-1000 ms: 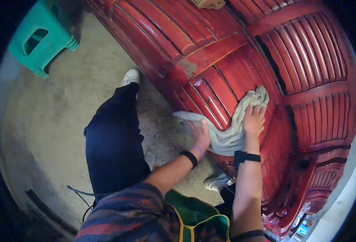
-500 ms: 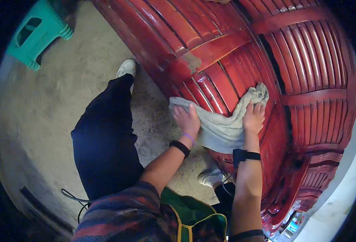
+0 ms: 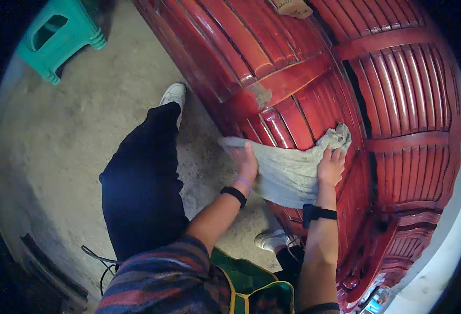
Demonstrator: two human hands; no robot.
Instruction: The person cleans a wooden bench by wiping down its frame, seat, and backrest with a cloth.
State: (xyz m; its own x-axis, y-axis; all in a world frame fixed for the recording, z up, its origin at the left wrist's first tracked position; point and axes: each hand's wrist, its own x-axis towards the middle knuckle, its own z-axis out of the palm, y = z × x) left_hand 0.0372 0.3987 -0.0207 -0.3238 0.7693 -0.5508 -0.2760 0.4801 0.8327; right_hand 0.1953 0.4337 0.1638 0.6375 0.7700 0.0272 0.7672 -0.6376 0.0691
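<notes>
A light grey cloth lies spread across the slatted seat of a red wooden bench, its left end hanging past the seat's front edge. My left hand is closed on that left end. On the bunched right end rests my right hand, fingers together and pressing the cloth against the slats. Between the hands the cloth is stretched fairly flat.
The slatted red backrest rises on the right. A light brown object sits on the seat at the top. A green plastic stool stands upper left on the concrete floor. A dark cable lies lower left.
The left part of the cloth has moved out to the left with my left hand, so the cloth is more spread. My right hand stays on the bunched end. The view has shifted slightly.
</notes>
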